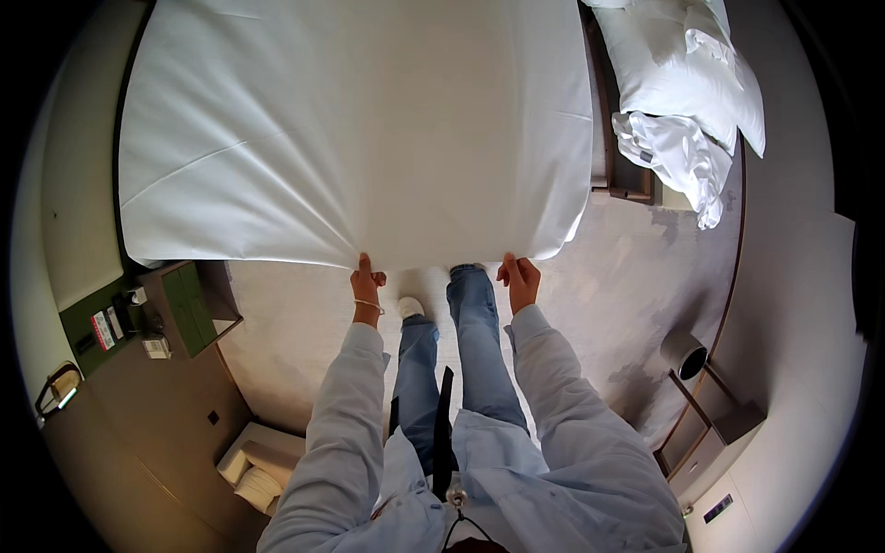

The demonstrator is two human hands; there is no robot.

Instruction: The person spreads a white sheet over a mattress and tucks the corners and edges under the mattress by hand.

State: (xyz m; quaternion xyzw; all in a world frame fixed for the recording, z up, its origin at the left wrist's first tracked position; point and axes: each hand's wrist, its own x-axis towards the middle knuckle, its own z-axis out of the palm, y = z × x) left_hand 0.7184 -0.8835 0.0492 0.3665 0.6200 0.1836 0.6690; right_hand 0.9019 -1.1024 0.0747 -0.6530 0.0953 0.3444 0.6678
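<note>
A white bed sheet (435, 138) covers the bed before me, its near edge pulled taut between my hands. My left hand (367, 276) pinches that edge, thumb on top, and folds fan out across the sheet from there. To the right, my right hand (518, 273) grips the same edge near the bed's right corner, thumb also on top. The fingertips beneath the cloth are hidden.
White pillows (674, 69) and a crumpled white cloth (674, 148) lie on a wooden-framed piece at the right. A green-fronted nightstand (188, 307) stands left, a cushioned seat (259, 463) lower left, a cylindrical bin (684, 354) lower right.
</note>
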